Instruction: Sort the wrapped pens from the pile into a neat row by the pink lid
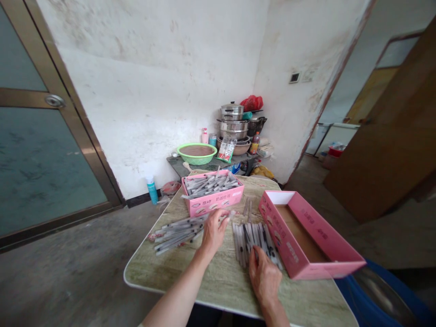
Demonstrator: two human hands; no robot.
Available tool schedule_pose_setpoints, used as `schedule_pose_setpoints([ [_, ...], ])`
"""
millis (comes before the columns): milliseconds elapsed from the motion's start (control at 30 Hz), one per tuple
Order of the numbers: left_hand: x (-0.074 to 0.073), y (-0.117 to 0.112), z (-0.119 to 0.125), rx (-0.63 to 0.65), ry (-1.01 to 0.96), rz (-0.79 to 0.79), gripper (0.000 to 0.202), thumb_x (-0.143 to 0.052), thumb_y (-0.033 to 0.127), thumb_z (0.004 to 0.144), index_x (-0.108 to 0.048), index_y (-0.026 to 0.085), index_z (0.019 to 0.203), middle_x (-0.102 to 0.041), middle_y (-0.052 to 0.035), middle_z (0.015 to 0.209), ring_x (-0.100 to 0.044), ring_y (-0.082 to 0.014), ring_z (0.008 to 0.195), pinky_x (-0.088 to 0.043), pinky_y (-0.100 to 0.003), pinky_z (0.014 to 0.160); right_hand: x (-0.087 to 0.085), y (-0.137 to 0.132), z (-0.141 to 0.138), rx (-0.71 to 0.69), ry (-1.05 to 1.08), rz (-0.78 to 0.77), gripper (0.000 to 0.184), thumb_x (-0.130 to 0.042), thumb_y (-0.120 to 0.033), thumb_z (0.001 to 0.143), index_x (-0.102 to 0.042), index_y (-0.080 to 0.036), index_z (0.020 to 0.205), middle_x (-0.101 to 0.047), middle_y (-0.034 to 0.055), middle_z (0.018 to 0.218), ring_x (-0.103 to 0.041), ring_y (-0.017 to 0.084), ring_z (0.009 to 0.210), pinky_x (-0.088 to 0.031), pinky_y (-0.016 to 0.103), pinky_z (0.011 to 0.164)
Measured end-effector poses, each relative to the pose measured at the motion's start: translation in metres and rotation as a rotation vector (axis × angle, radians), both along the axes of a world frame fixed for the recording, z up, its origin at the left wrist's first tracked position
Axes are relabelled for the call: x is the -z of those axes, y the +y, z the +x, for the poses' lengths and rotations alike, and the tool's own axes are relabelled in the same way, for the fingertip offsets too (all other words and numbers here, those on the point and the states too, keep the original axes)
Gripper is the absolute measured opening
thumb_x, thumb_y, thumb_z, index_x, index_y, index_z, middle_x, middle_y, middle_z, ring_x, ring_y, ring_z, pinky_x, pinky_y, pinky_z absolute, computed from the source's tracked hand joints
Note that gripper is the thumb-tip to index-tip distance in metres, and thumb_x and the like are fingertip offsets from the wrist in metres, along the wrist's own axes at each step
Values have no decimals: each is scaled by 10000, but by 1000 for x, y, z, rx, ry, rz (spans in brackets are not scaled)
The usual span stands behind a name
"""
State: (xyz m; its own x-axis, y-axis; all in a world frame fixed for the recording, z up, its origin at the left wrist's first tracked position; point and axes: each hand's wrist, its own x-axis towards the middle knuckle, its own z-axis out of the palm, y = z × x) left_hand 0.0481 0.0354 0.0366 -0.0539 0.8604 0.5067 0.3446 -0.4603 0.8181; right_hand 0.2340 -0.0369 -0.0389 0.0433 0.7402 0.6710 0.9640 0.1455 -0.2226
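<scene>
My left hand [214,232] is closed in a pinch above the table, a whitish pen end showing at its fingertips. Below and left of it, a loose pile of pens [180,232] with pale barrels and dark parts lies on the tabletop. My right hand [266,274] has its thumb and fingers closed at the near part of a row of pens [245,236], apparently on one pen; the palm side is hidden. Behind my left hand stands a pink box [215,200] heaped with pens. To the right of the row is a second pink box [289,247], open, its brown bottom visible.
The table [163,277] has a pale wood-look top with rounded corners. Behind it, a dark low table [175,164] bears a green basin [196,160], stacked steel pots [233,129] and bottles. A blue spray can [151,190] stands on the floor at left. Blue chair [384,290] at right.
</scene>
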Motion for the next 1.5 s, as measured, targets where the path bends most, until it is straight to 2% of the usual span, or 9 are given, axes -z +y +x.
schedule_pose_setpoints([
  [67,3,-4,6,114,-305,-101,161,-604,310,804,-622,189,908,-657,-56,870,-609,-215,843,-464,-295,716,-2,-1,-1,-41,35,11,359,-361,-347,968,-649,-134,980,-711,87,785,-641,150,568,-404,229,541],
  [167,21,-10,13,293,-695,-280,282,-649,391,776,-594,166,935,-654,-59,846,-617,-189,768,-480,-258,615,-6,-2,-2,-165,104,4,354,-342,-326,979,-636,-129,995,-708,94,830,-655,144,636,-434,220,598],
  [267,43,-15,17,318,-916,-370,304,-688,376,757,-587,164,950,-646,-47,857,-617,-161,767,-498,-251,635,-10,-4,-4,-263,150,-55,337,-335,-305,984,-629,-141,990,-696,86,829,-652,140,686,-444,218,649],
  [367,58,-18,19,285,-1015,-390,315,-715,359,740,-592,166,956,-642,-35,855,-625,-151,790,-508,-245,659,-14,-6,-6,-314,160,-120,312,-341,-287,982,-621,-149,976,-676,66,786,-637,139,682,-434,220,655],
  [567,62,-20,21,306,-1001,-396,292,-715,364,744,-619,173,944,-649,-31,865,-630,-152,805,-518,-250,669,-14,-6,-8,-380,97,-181,301,-335,-274,987,-606,-145,964,-650,56,731,-616,138,658,-410,214,637],
  [667,60,-24,23,377,-876,-451,332,-704,379,755,-642,142,980,-664,-65,883,-628,-158,782,-524,-266,676,-11,-4,-8,-371,108,-164,297,-335,-271,989,-600,-145,942,-637,42,691,-601,129,612,-394,207,602],
  [800,58,-28,26,474,-751,-538,363,-708,408,744,-662,99,930,-665,-76,782,-611,-147,661,-517,-258,597,-13,-3,-9,-374,116,-149,300,-326,-261,990,-595,-153,914,-616,23,656,-581,119,574,-378,201,576],
  [1233,62,-24,27,375,-730,-582,363,-740,436,691,-642,101,792,-647,-45,683,-591,-125,563,-495,-228,506,-11,-4,-7,-412,125,-179,241,-376,-255,980,-591,-157,939,-632,31,684,-603,126,596,-400,209,586],
  [1500,59,-24,27,360,-738,-567,368,-736,443,692,-644,103,801,-641,-43,672,-584,-119,562,-492,-221,509,-13,-4,-8,-415,131,-162,244,-389,-271,974,-599,-148,994,-661,53,745,-631,138,647,-426,215,617],
])
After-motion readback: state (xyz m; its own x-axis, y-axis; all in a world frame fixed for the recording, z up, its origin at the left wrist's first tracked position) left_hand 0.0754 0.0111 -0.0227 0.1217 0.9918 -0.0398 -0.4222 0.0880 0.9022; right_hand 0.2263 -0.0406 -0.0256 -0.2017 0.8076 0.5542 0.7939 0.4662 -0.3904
